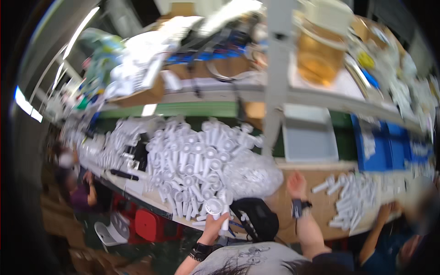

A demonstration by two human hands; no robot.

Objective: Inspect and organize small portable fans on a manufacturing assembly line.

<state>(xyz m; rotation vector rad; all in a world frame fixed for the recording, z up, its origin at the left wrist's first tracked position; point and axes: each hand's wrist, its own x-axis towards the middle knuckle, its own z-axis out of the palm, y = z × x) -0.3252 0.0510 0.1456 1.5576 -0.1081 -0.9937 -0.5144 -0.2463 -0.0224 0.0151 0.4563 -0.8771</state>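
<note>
My left hand [213,225] is closed around a white handheld fan [214,206], its round grille facing up, at the near edge of the workbench. Beside it spreads a large heap of similar white fans [188,158]. My right hand [297,184], somewhat blurred, is over a brown cardboard sheet [282,215], with its fingers loosely apart and nothing visible in them. Between my hands lie a black bag [256,220] and, behind it, a clear plastic bag [254,174]. More white fan parts [353,201] lie in a pile to the right of my right hand.
A grey tray [310,135] and blue bins [385,144] stand at the back right. Above runs a shelf with a tub of amber contents [321,57] and an open carton [137,94]. Co-workers sit left and right. A red stool [149,224] is below left.
</note>
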